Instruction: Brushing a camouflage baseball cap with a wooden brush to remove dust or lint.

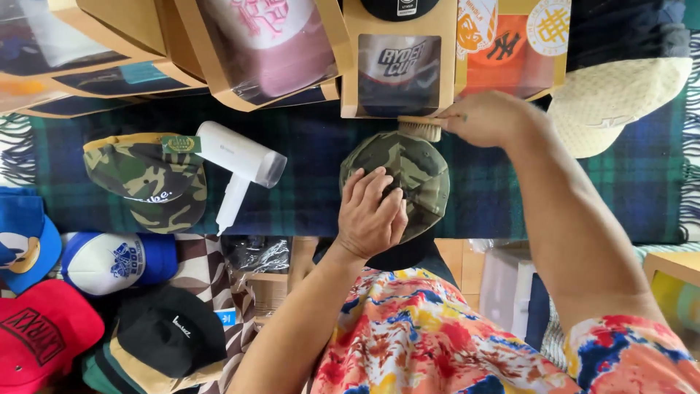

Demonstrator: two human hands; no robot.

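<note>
Loud tie-dye style shirt on this person, splashes of red, orange, yellow and blue on white; short sleeves, forearms bare; left hand (370,213) and right hand (490,118) ungloved, no rings visible.

The camouflage cap (412,171) is matt woven cloth. The brush (421,128) has a pale wooden back and coarse bristles. The surface wears a fringed woollen plaid blanket (313,190). The white steamer (240,157) is smooth, slightly glossy plastic. The boxes (399,66) are matt brown cardboard with shiny clear windows.

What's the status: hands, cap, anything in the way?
Left hand pressing down camo cap. Right hand holds brush at cap's far edge. White handheld appliance lies apart, left.
</note>
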